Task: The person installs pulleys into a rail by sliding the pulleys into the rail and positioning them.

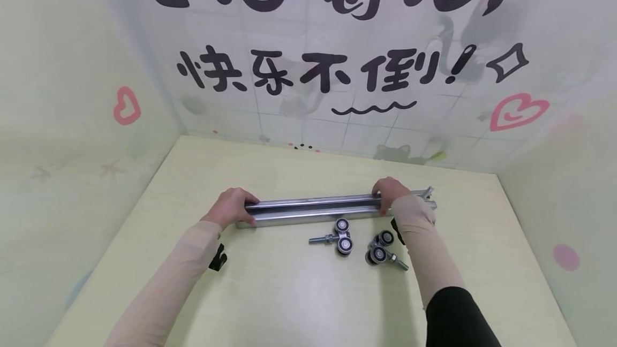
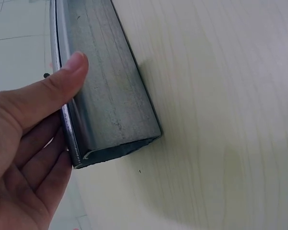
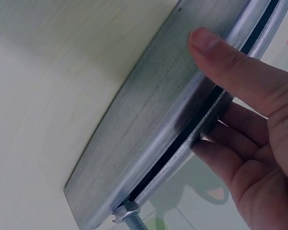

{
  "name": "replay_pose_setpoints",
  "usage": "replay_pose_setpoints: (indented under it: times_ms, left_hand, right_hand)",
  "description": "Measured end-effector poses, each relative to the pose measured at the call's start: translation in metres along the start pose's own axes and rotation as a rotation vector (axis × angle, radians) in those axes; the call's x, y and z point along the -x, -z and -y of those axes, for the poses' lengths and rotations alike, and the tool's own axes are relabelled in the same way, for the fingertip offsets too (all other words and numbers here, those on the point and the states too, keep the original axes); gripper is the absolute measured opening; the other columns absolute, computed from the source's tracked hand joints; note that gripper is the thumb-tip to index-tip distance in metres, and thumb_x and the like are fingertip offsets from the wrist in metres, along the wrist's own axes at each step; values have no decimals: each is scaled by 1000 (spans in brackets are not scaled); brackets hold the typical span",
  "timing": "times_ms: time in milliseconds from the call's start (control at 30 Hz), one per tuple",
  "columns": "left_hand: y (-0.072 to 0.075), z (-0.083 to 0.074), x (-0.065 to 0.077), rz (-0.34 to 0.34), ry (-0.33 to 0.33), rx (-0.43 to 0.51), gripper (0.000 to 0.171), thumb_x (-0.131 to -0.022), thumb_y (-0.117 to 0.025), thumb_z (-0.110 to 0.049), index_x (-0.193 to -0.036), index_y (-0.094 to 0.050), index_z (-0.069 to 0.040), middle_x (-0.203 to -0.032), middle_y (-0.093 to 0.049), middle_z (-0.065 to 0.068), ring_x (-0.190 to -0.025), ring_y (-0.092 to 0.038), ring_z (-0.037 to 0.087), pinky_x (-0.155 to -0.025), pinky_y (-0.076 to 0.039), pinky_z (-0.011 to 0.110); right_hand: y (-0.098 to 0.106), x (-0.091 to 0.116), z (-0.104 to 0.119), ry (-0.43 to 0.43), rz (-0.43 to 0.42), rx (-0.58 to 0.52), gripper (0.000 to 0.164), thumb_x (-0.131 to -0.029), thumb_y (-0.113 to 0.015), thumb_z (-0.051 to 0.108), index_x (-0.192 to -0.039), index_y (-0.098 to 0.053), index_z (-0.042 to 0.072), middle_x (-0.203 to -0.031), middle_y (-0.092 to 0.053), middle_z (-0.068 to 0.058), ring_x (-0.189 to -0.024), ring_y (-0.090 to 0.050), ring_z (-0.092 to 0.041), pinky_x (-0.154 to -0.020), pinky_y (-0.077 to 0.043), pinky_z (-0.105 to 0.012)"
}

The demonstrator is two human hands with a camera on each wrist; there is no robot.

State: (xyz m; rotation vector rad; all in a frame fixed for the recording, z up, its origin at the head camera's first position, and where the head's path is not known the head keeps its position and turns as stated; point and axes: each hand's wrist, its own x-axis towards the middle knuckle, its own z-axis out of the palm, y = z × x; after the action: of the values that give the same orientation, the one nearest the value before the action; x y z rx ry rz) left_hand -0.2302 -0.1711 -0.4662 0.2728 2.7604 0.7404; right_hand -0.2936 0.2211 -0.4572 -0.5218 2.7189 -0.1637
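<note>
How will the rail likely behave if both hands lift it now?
The rail will probably stay stiff: it looks like a straight metal channel. Its smooth, shiny faces could slip a little in the left hand and right hand. The bolt sticking out of its slot near the right end might slide, though what holds it inside is hidden.

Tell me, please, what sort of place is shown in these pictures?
Probably a work booth: a pale table with printed walls on three sides, plus a metal rail and two loose roller assemblies.
</note>
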Motion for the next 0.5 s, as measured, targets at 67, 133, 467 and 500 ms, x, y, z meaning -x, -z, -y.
replay_pose_setpoints:
  times_ms: [67,133,467,500]
  left_hand:
    - [-1,-1,0,2,-3,-2,52,-57,-84,-13,-105,-67,-2,-108,-65,14,-99,-58,29,-89,-45,42]
    - [-1,-2,1,0,-8,-4,52,-57,-84,-12,-105,-67,-2,-107,-65,15,-98,-58,29,-89,-45,43]
    - [1,-15,6,22,-58,-137,48,-62,-79,-9,-106,-64,2,-102,-65,16,-88,-59,27,-81,-48,43]
    - [0,-18,6,24,-60,-157,48,-62,-78,-9,-107,-64,2,-102,-65,16,-88,-59,27,-81,-48,43]
  right_hand:
    - [1,0,1,-8,0,4,50,-51,-83,4,-99,-67,4,-101,-64,-14,-95,-57,-30,-84,-49,-41]
    - [0,0,2,-21,-5,3,49,-51,-83,3,-98,-67,4,-102,-63,-14,-95,-56,-30,-84,-49,-40]
    - [-2,0,3,-66,-22,-49,51,-54,-81,-1,-102,-66,3,-105,-62,-16,-99,-55,-32,-87,-48,-41]
    - [-2,1,3,-68,-26,-47,51,-54,-81,-1,-102,-66,3,-105,-62,-16,-99,-55,-32,-87,-48,-41]
